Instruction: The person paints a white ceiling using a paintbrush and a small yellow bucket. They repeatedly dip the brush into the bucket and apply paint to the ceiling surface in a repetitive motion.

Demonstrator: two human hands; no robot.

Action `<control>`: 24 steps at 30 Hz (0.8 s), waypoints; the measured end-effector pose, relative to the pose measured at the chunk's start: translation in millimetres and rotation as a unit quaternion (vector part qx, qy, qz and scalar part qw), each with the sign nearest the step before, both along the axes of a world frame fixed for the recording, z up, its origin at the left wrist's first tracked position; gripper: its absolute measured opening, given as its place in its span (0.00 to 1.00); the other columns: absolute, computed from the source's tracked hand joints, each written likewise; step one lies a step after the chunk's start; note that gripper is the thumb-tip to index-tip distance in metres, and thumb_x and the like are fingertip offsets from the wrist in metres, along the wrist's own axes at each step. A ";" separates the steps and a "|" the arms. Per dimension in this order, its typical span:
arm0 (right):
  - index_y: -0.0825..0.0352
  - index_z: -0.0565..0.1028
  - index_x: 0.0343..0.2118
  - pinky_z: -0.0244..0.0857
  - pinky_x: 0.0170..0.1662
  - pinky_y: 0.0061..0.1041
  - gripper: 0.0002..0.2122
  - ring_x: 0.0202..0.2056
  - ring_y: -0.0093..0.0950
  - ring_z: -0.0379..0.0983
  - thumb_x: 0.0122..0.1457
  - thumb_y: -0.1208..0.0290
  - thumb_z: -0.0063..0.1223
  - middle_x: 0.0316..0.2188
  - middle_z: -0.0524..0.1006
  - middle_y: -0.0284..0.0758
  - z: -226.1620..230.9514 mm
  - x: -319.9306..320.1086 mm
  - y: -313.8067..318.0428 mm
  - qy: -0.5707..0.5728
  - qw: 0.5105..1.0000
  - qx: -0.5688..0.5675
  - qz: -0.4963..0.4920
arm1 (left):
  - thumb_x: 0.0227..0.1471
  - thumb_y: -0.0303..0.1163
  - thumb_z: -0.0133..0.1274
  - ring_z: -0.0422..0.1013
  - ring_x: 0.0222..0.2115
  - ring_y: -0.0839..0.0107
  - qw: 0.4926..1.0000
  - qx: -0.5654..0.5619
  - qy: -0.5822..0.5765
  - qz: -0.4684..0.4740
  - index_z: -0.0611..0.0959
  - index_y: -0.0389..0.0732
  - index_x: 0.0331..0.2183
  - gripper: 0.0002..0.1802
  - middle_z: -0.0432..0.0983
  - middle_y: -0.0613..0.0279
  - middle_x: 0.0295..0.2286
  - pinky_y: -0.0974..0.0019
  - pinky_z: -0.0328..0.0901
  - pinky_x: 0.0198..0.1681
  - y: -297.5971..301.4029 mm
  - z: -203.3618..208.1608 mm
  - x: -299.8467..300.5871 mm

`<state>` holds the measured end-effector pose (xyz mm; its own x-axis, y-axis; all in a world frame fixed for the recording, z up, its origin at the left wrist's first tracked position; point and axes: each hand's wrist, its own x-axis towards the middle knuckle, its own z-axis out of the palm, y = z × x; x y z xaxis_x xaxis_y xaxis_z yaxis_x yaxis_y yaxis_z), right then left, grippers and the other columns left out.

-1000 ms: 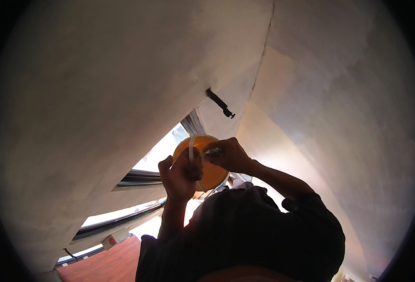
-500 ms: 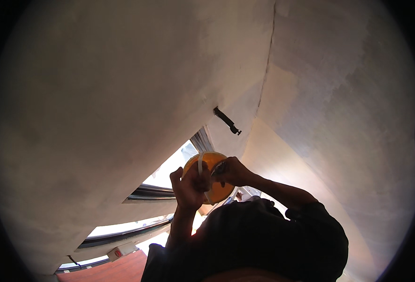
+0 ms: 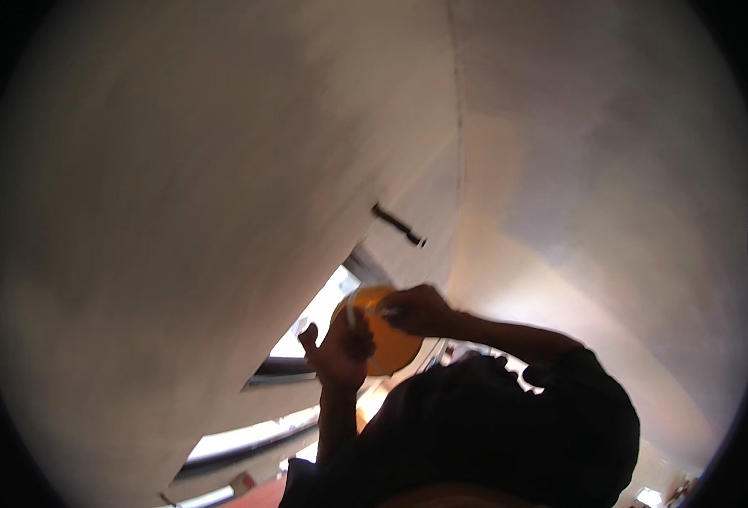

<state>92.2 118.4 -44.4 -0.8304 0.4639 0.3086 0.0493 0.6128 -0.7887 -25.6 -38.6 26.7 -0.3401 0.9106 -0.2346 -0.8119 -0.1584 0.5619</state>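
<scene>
An orange round container (image 3: 392, 349), shaped like a bowl or shallow bucket, is up before my chest. A pale strap or handle (image 3: 353, 311) crosses its left side. My left hand (image 3: 344, 345) is at that strap, fingers curled against the container and thumb sticking out to the left. At the container's upper right, my right hand (image 3: 423, 310) is closed around a small greyish tool, mostly hidden by the fingers; its kind cannot be made out. Both hands are dark against the light and slightly blurred.
Plain pale wall surfaces (image 3: 221, 169) meet at a cracked seam (image 3: 460, 127). A short black bracket (image 3: 397, 224) juts from the wall above the container. Bright window openings (image 3: 314, 313) with dark frames lie at the left. A reddish surface (image 3: 281, 494) shows at the lower left.
The whole view has shifted and turned a little, so seam and bracket sit further left. My right hand has moved slightly on the container's upper edge; both hands keep their hold.
</scene>
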 end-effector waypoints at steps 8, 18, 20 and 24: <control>0.67 0.80 0.36 0.68 0.24 0.20 0.11 0.19 0.18 0.73 0.50 0.71 0.61 0.23 0.79 0.31 -0.6 -12.5 0.3 -0.081 0.946 -0.283 0.133 | 0.43 0.71 0.36 0.66 0.21 0.77 0.995 -0.080 0.048 0.033 0.70 0.37 0.50 0.48 0.72 0.66 0.29 0.77 0.57 0.19 23.2 -36.2 -11.3; 0.63 0.79 0.39 0.70 0.33 0.33 0.12 0.28 0.41 0.76 0.52 0.65 0.60 0.27 0.80 0.40 -11.6 4.1 19.3 -0.043 0.997 0.066 0.005 | 0.45 0.68 0.38 0.52 0.13 0.78 0.995 -0.098 0.015 0.014 0.76 0.39 0.35 0.38 0.61 0.71 0.15 0.74 0.47 0.16 27.2 -32.1 -0.3; 0.63 0.79 0.39 0.70 0.32 0.33 0.12 0.27 0.40 0.76 0.52 0.67 0.60 0.27 0.79 0.41 -16.7 6.0 21.6 -0.029 0.998 0.061 0.012 | 0.46 0.66 0.39 0.52 0.13 0.78 0.997 -0.076 0.013 -0.008 0.76 0.39 0.35 0.37 0.62 0.70 0.16 0.74 0.48 0.16 30.4 -34.3 -1.4; 0.67 0.80 0.36 0.70 0.27 0.27 0.10 0.22 0.32 0.76 0.51 0.72 0.57 0.27 0.80 0.39 -27.6 4.2 23.6 0.014 0.995 -0.034 0.089 | 0.48 0.61 0.40 0.54 0.13 0.78 0.998 -0.046 0.009 -0.039 0.76 0.39 0.36 0.33 0.63 0.70 0.17 0.74 0.49 0.16 31.7 -39.7 -2.7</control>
<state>96.4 142.0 -72.0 -0.8923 0.3316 0.3064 -0.0781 0.5551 -0.8281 -28.3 -6.9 -12.9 -0.2747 0.9093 -0.3125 -0.8096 -0.0434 0.5854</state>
